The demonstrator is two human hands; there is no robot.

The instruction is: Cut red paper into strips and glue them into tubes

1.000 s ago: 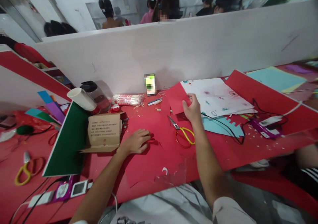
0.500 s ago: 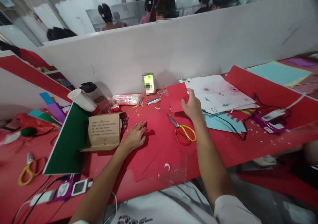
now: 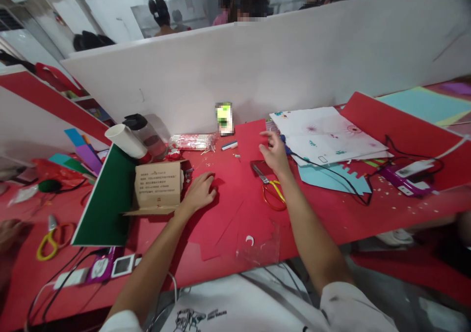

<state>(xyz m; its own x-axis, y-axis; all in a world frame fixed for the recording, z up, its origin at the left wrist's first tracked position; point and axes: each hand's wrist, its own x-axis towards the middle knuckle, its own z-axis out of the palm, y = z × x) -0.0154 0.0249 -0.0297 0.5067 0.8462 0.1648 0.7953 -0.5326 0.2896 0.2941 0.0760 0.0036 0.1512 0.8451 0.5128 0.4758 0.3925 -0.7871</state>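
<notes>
My left hand rests with spread fingers on red paper left of centre. My right hand is raised at the right edge of a small red sheet, thumb and fingers apart, with nothing visible between them. Scissors with yellow and red handles lie just below my right hand, partly hidden by my wrist. A blue tool with a black cord shows behind that hand. A white crescent scrap lies on the paper near the table's front edge.
An open cardboard box and a green board stand on the left. Beyond are a bottle, a packet of sticks and a phone. Printed white sheets lie right. A person's hand is far left.
My right hand has moved slightly left and opened, away from the small red sheet, which now lies farther left. The blue tool has come into sight. Another person's hand has appeared far left.
</notes>
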